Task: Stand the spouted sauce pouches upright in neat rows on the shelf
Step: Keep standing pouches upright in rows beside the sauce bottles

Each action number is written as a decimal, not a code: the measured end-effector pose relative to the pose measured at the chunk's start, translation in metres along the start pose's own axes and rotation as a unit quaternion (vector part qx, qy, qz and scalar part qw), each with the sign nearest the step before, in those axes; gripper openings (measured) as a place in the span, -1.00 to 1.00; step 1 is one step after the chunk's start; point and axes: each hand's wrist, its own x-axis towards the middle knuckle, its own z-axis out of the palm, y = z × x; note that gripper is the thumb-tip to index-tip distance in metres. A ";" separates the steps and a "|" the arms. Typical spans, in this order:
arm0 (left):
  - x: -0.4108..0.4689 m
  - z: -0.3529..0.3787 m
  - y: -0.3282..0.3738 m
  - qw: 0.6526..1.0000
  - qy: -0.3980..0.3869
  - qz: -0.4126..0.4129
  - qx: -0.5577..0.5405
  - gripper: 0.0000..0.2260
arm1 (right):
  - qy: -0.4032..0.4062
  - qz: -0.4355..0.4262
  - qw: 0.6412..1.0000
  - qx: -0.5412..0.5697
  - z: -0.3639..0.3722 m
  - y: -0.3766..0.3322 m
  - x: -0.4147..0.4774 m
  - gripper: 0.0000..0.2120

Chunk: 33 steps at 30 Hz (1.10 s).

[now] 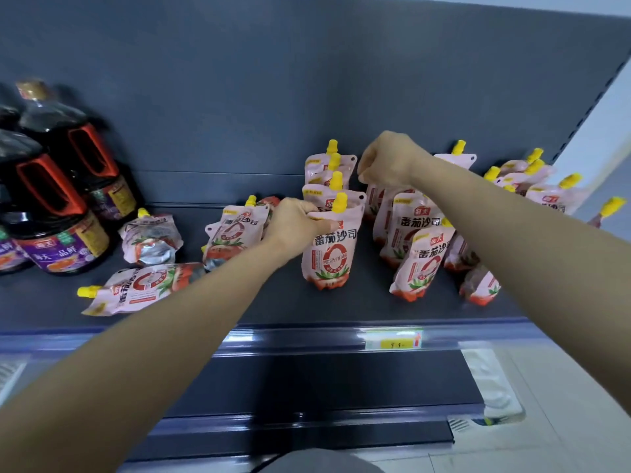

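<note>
Pink sauce pouches with yellow spouts fill the dark shelf [358,308]. A row of several stands upright in the middle; my left hand [295,227] grips the top left edge of its front pouch [331,247]. My right hand [387,162] is closed on the top of a pouch [375,199] at the back of the neighbouring row, whose front pouch [420,264] leans. More pouches [546,196] stand crowded at the right. To the left, one pouch [234,230] leans, one pouch [150,238] is crumpled, and one pouch [136,288] lies flat.
Large dark soy sauce bottles [61,213] with red handles stand at the shelf's left end. A yellow price tag [392,339] sits on the shelf's front rail. The grey back panel [273,97] rises behind, and a lower shelf [307,387] shows below.
</note>
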 end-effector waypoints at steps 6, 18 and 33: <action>-0.005 -0.004 0.009 0.999 -0.044 0.020 0.024 -0.79 | 0.018 -0.048 0.999 -0.002 -0.004 -0.002 0.004 -0.73; -0.030 -0.089 0.027 0.969 0.087 0.164 0.163 -0.76 | 0.087 -0.168 0.979 -0.078 -0.009 -0.053 0.005 -0.76; 0.021 -0.165 -0.048 0.850 -0.037 0.163 0.500 -0.54 | 0.011 -0.234 0.930 -0.283 0.037 -0.148 0.014 -0.85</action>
